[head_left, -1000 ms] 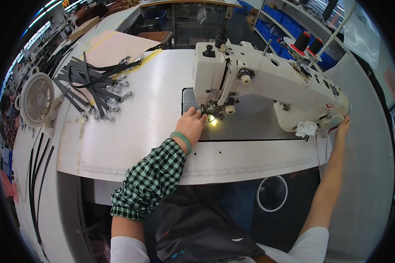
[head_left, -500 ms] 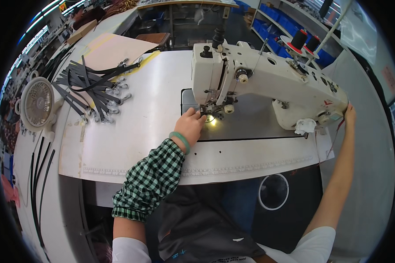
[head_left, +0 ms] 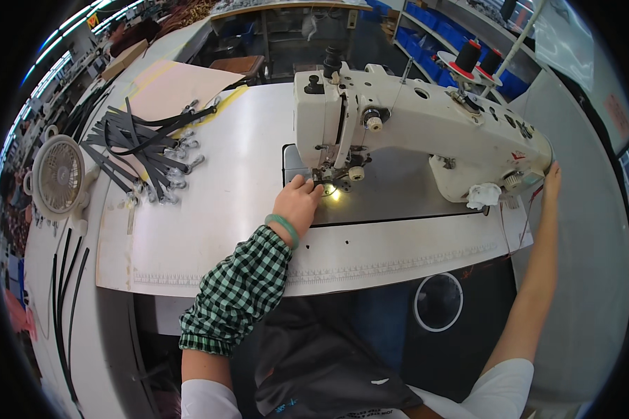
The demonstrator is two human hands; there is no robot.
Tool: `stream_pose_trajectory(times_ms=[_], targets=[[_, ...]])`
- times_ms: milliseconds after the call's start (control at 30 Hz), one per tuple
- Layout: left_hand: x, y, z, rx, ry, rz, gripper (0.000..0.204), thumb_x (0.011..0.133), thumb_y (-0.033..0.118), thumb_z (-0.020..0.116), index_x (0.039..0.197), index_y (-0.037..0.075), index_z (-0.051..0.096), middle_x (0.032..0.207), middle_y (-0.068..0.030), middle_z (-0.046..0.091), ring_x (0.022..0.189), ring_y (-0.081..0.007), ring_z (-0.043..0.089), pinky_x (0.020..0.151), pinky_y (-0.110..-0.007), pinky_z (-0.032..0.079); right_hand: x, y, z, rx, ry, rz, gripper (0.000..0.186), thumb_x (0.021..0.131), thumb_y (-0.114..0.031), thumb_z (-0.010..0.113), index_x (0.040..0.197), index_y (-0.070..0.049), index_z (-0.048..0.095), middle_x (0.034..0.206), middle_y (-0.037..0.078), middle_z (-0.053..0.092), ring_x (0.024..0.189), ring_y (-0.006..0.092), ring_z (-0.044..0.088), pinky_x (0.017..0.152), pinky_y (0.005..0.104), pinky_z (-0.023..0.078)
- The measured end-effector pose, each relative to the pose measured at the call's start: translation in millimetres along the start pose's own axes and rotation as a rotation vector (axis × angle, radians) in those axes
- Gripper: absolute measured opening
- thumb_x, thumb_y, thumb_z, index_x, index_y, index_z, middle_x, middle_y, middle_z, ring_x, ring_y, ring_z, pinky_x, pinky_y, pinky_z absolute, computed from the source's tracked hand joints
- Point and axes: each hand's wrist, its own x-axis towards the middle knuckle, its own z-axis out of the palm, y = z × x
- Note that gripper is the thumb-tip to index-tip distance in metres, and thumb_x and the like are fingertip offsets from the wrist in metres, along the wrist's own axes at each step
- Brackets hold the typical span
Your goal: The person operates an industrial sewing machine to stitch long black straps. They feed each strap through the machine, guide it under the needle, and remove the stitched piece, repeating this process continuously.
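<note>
A white industrial sewing machine (head_left: 412, 105) stands on the pale worktable, its small lamp lit beside the needle. My left hand (head_left: 298, 204), with a green bangle and a checked sleeve cover on the arm, is at the presser foot (head_left: 326, 178). Its fingers are bent together at the tips; whatever they pinch is hidden. Far to the right, my right hand (head_left: 552, 183) reaches round the machine's end, fingers curled on the handwheel, which is mostly out of sight. Several dark grey straps (head_left: 136, 143) with metal clasps lie heaped at the left of the table.
A small round fan (head_left: 59, 176) stands at the left edge, with long black strips (head_left: 64, 300) below it. Pinkish card (head_left: 182, 82) lies behind the straps. Thread cones (head_left: 467, 57) stand behind the machine. A white crumpled wad (head_left: 483, 196) sits at its base.
The whole view has shifted slightly, so the machine appears a little further left. Both hands stay at the same spots on the machine, with no clear change of grip.
</note>
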Motion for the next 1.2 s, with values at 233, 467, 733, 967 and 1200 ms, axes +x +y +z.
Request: stream_pose_trajectory(times_ms=[233,467,733,967,1200], targets=[[7.9,0.8,10.5,-0.029,0.101,0.051,0.012,0.068,0.005,0.054,0.079,0.004,0.056,0.073,-0.0059,0.055,0.076,-0.0207,0.048,0.070,-0.027,0.043,-18.0,26.0,-6.1,0.139,-0.020,0.076,0.048,0.091,-0.039,0.032,0.105,0.004,0.049,0.100,0.013,0.056,0.092,0.0226,0.052,0.079,0.0317,0.039],[-1.1,-3.7,5.6,0.007,0.072,0.020,0.012,0.069,0.006,0.053,0.080,0.004,0.057,0.075,-0.0063,0.056,0.078,-0.0199,0.048,0.071,-0.027,0.043,-38.8,17.8,17.2,0.465,0.103,0.040,0.049,0.091,-0.039,0.032,0.113,0.002,0.044,0.109,0.013,0.052,0.097,0.0229,0.051,0.083,0.0317,0.039],[0.9,-19.3,3.0,0.088,-0.045,-0.029,0.030,0.061,0.000,0.055,0.091,0.003,0.059,0.091,-0.0068,0.058,0.083,-0.0215,0.049,0.075,-0.028,0.044,33.8,17.0,-8.6,-0.184,-0.086,-0.143,0.053,0.089,-0.043,0.031,0.109,0.002,0.049,0.106,0.019,0.053,0.096,0.0272,0.051,0.080,0.0363,0.040],[32.4,-57.5,12.0,0.164,-0.041,-0.189,0.012,0.067,0.006,0.053,0.078,0.006,0.058,0.078,-0.0057,0.058,0.084,-0.0221,0.050,0.072,-0.030,0.044,63.9,27.2,-18.0,-0.115,-0.071,-0.035,0.058,0.085,-0.049,0.035,0.107,0.002,0.051,0.099,0.016,0.057,0.086,0.0273,0.055,0.076,0.0357,0.041],[30.8,-60.8,17.2,0.021,-0.041,-0.221,0.023,0.070,0.009,0.054,0.093,0.006,0.057,0.101,-0.0107,0.056,0.090,-0.0240,0.051,0.077,-0.033,0.044,66.0,106.5,-8.4,0.168,0.161,-0.028,0.056,0.088,-0.046,0.030,0.119,-0.001,0.043,0.116,0.013,0.049,0.105,0.0276,0.047,0.087,0.0332,0.036]])
